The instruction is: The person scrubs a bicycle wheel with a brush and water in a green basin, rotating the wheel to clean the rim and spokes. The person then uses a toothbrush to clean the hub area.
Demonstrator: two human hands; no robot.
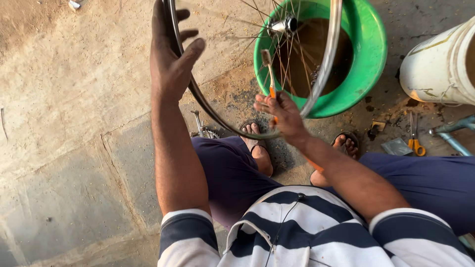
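My left hand [170,54] grips the left side of a bare metal bicycle wheel rim [324,69], holding it upright in front of me. Its spokes and shiny hub [283,24] sit over a green plastic basin [368,54] of brown water. In my right hand [282,114] is an orange-handled toothbrush [269,71]. The bristled head points up between the spokes, inside the rim. My sandalled feet rest on the ground just below the wheel.
A white bucket [438,66] stands at the right edge. Orange-handled scissors [414,141], a small grey flat piece [396,147] and a blue-grey metal tool [452,136] lie on the dirty concrete to the right. A metal part [203,129] lies by my left knee.
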